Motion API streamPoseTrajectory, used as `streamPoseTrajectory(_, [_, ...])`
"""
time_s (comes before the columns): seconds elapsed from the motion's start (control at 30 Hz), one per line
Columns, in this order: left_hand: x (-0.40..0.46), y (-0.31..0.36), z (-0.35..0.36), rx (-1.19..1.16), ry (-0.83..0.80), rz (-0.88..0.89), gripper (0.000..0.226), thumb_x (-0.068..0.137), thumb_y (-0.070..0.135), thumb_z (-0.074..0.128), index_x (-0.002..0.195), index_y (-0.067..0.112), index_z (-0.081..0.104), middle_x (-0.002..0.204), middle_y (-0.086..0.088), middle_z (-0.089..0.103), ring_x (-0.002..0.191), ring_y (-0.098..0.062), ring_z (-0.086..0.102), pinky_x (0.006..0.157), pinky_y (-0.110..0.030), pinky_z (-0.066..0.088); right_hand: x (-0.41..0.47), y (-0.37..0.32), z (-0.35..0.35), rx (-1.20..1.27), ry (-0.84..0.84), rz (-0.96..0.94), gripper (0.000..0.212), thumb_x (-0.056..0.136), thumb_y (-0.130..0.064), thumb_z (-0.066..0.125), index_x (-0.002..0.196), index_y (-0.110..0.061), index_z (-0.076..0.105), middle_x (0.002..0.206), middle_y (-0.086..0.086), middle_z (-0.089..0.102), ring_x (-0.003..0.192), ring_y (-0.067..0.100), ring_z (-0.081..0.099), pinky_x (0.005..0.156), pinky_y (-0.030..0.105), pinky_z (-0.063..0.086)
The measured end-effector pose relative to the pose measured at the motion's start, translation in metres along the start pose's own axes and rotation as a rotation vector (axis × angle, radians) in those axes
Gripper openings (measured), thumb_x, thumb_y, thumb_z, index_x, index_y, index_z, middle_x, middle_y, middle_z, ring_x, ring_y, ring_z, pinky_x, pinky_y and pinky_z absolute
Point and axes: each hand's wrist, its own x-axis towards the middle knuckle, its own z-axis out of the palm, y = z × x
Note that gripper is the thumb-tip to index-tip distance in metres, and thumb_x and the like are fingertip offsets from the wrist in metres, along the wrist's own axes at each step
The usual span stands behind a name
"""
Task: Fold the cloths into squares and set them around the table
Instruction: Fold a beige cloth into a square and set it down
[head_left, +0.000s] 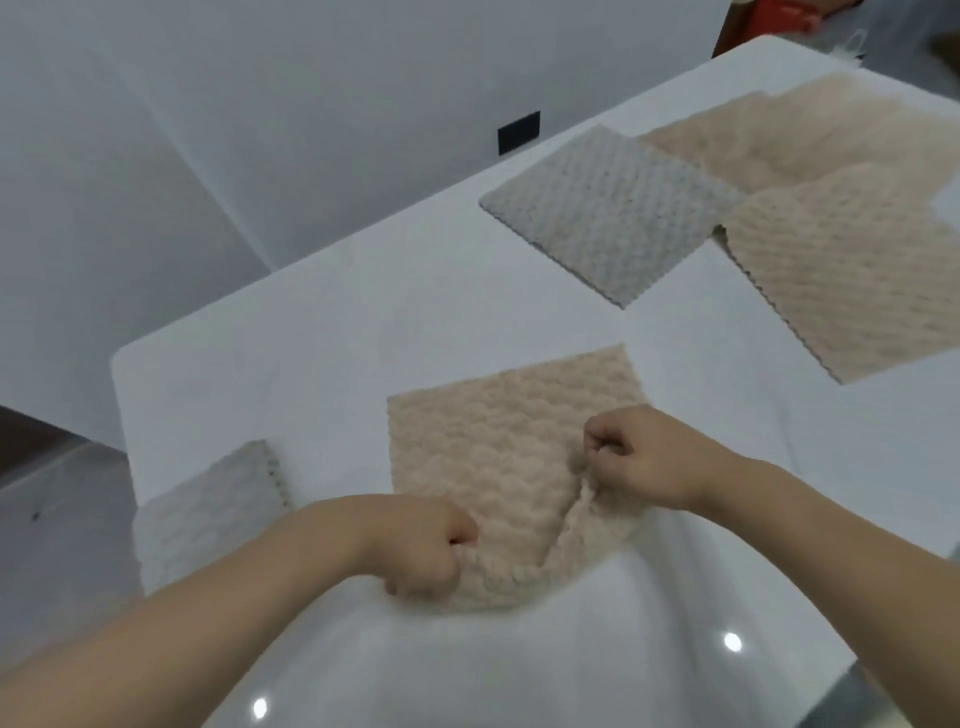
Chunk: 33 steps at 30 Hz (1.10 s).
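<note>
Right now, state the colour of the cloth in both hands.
Beige cloth, bumpy texture; head view.

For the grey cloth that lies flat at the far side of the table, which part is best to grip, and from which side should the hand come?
Probably the grey cloth's near corner, the one pointing toward the person. It lies flat on bare white table, so fingers can slide under its edge from the near side. Its right side is poorer: there it meets a beige cloth, though I cannot tell which lies on top.

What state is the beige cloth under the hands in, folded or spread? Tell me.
Partly folded: the beige cloth lies mostly flat, while the right hand and left hand pinch its near edge, which is lifted and creased.
</note>
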Motion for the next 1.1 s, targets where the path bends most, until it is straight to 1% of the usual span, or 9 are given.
streamPoseTrajectory(0.07, [-0.005,-0.002,0.010,-0.025,-0.034,0.007,0.013,0.079,0.012,0.049,0.090,0.015,0.056,0.086,0.000,0.057,0.076,-0.023,0.060,0.065,-0.033,0.049,-0.008,0.005,0.000,-0.026,-0.015,0.018,0.019,0.081,-0.010,0.049,0.064,-0.018,0.048,0.064,-0.004,0.054,0.061,0.018,0.046,0.059,0.035,0.040])
streamPoseTrajectory(0.13, [-0.008,-0.007,0.010,-0.064,0.082,0.031,0.005,0.080,0.017,0.048,0.082,0.020,0.053,0.086,0.004,0.056,0.083,-0.019,0.058,0.070,-0.032,0.045,-0.006,0.007,-0.006,-0.066,0.068,0.023,0.017,0.082,-0.013,0.048,0.066,-0.020,0.050,0.069,-0.006,0.057,0.067,0.017,0.051,0.063,0.036,0.043])
streamPoseTrajectory(0.27, [0.005,-0.020,-0.011,-0.088,0.577,-0.007,0.027,0.073,0.039,0.035,0.076,0.016,0.050,0.079,0.000,0.059,0.079,-0.021,0.057,0.065,-0.033,0.041,0.017,0.009,-0.011,-0.204,0.283,0.070,0.012,0.087,-0.022,0.045,0.080,-0.022,0.055,0.087,-0.007,0.054,0.079,0.017,0.054,0.067,0.033,0.044])
streamPoseTrajectory(0.37, [0.029,-0.032,-0.031,-0.011,0.897,-0.056,0.034,0.082,0.049,0.027,0.073,0.020,0.041,0.070,0.000,0.052,0.069,-0.023,0.052,0.058,-0.034,0.036,0.042,0.014,-0.009,-0.219,0.425,0.093,0.016,0.091,-0.027,0.040,0.091,-0.020,0.054,0.092,-0.003,0.050,0.078,0.019,0.054,0.065,0.033,0.043])
streamPoseTrajectory(0.57, [0.080,-0.058,-0.006,0.116,1.315,-0.083,0.029,0.092,0.038,0.037,0.091,0.015,0.053,0.089,-0.002,0.049,0.077,-0.022,0.039,0.069,-0.040,0.038,0.076,0.044,0.033,-0.333,0.720,0.083,0.014,0.090,-0.022,0.044,0.088,-0.012,0.054,0.078,0.006,0.054,0.068,0.028,0.049,0.060,0.039,0.039])
streamPoseTrajectory(0.7, [0.082,-0.060,-0.005,0.045,1.352,-0.043,0.019,0.091,0.031,0.043,0.096,0.016,0.054,0.098,0.000,0.050,0.085,-0.021,0.039,0.076,-0.036,0.035,0.078,0.052,0.033,-0.326,0.796,0.077,0.013,0.094,-0.017,0.044,0.090,-0.010,0.055,0.079,0.007,0.053,0.070,0.026,0.045,0.065,0.038,0.034])
streamPoseTrajectory(0.83, [0.078,-0.054,-0.006,-0.015,1.324,-0.081,0.026,0.088,0.035,0.043,0.105,0.019,0.054,0.102,0.004,0.050,0.092,-0.019,0.039,0.083,-0.031,0.029,0.078,0.053,0.037,-0.355,0.827,0.149,0.017,0.092,-0.017,0.043,0.094,-0.012,0.059,0.087,0.007,0.052,0.078,0.028,0.044,0.072,0.039,0.031])
streamPoseTrajectory(1.0, [0.079,-0.055,-0.008,-0.032,1.326,-0.082,0.013,0.091,0.032,0.043,0.087,0.019,0.044,0.089,0.003,0.044,0.082,-0.020,0.036,0.077,-0.035,0.030,0.079,0.054,0.037,-0.350,0.844,0.192,0.020,0.088,-0.010,0.048,0.103,-0.012,0.060,0.099,0.010,0.052,0.087,0.030,0.043,0.079,0.039,0.029])
streamPoseTrajectory(1.1, [0.078,-0.057,-0.007,-0.093,1.333,-0.055,0.011,0.092,0.030,0.045,0.087,0.022,0.040,0.085,0.006,0.044,0.080,-0.018,0.038,0.079,-0.031,0.027,0.079,0.053,0.037,-0.351,0.843,0.202,0.016,0.089,-0.010,0.046,0.099,-0.012,0.058,0.101,0.009,0.051,0.088,0.030,0.042,0.079,0.039,0.029])
